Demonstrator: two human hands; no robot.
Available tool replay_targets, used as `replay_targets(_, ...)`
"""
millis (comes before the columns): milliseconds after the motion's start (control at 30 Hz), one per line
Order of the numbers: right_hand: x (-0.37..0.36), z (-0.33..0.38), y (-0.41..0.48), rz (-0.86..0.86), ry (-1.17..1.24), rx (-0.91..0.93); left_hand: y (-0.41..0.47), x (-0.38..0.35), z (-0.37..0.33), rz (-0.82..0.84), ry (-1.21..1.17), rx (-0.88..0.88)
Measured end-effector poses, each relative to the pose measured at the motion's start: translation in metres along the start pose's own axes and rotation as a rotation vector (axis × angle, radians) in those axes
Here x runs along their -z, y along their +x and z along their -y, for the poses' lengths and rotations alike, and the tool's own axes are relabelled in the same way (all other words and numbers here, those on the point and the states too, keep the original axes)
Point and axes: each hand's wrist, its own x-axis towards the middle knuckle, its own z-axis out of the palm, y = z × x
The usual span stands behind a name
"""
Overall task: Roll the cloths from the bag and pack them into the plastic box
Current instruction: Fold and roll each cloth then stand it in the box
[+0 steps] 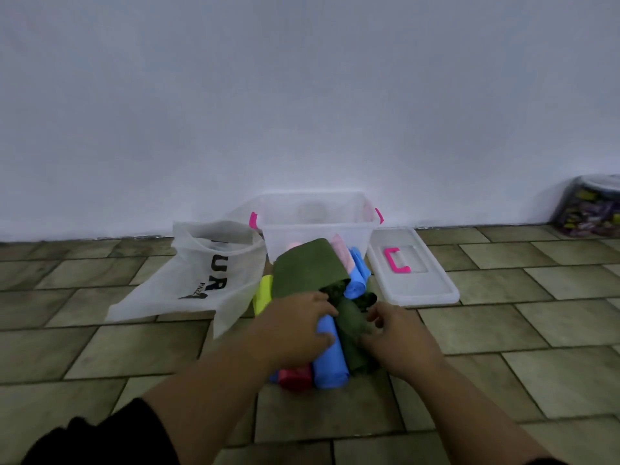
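A clear plastic box (355, 231) with pink clips stands against the wall. In front of it lie rolled cloths: a blue roll (330, 359), a red roll (295, 375), another blue roll (357, 276), a pink one (340, 251) and a yellow one (263, 292). A dark green cloth (302, 268) is partly spread over them, its near part rolled (352, 333). My left hand (298, 325) rests curled over the blue roll at the green cloth's edge. My right hand (396, 333) grips the green roll. The white bag (188, 276) lies flat at the left.
The box's clear lid (419, 283) with a pink handle lies on the tiled floor to the right of the box. A clear container (590, 206) full of colourful items stands far right by the wall. The white wall runs right behind the box.
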Motion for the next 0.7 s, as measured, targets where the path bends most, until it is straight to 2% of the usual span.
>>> replay_targets(133, -0.021, 0.006, -0.004, 0.068, -0.030, -0.024, -0.017, -0.035, -0.011, 0.189, 0.204, 0.022)
replay_targets(300, -0.015, -0.013, -0.002, 0.003, -0.205, -0.076, -0.028, -0.046, -0.010, 0.183, 0.199, 0.052)
replay_targets(467, -0.017, -0.023, -0.004, 0.013, -0.226, -0.059, -0.028, -0.048, -0.012, 0.149, 0.189, 0.046)
replay_targets(533, -0.011, -0.021, -0.004, 0.006, 0.001, -0.153, -0.027, -0.049, -0.013, 0.162, 0.167, 0.047)
replay_targets(600, -0.003, -0.018, -0.004, -0.006, 0.405, -0.281, -0.029, -0.045, -0.009, 0.181, 0.067, 0.057)
replay_targets(633, 0.000, -0.015, -0.005, -0.027, 0.570, -0.311, -0.029, -0.042, -0.005, 0.144, -0.052, 0.062)
replay_targets(700, 0.000, -0.001, -0.011, -0.091, 0.747, -0.272, -0.034, -0.026, 0.003, -0.081, -0.358, 0.091)
